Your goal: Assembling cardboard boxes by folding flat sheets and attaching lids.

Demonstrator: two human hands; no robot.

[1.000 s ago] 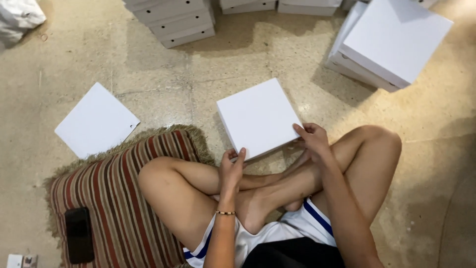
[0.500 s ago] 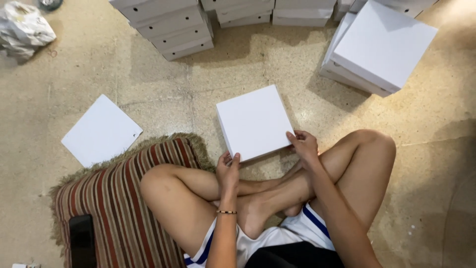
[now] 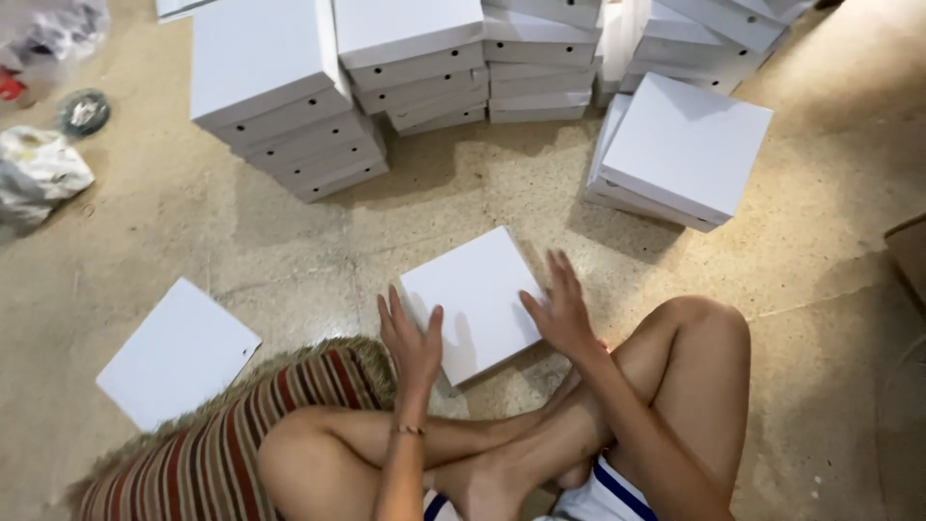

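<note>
A flat white square box (image 3: 475, 301) lies on the stone floor in front of my crossed legs. My left hand (image 3: 410, 340) presses against its near-left edge, fingers straight and spread. On the opposite side, my right hand (image 3: 559, 311) is laid against the right edge with the fingers pointing away from me. The box is clasped between both palms, and a shadow shows under its near corner. A thin bracelet sits on my left wrist.
Stacks of white boxes (image 3: 280, 96) line the back, and another stack (image 3: 687, 150) stands at the right. A flat white lid (image 3: 178, 352) lies at the left beside a striped cushion (image 3: 212, 453). Crumpled plastic bags (image 3: 39, 169) sit at the far left, and a brown cardboard edge (image 3: 909, 253) at the right.
The view has tilted up, showing more of the stacks. Both hands have slid from the box's near corners up along its two sides, fingers now stretched out.
</note>
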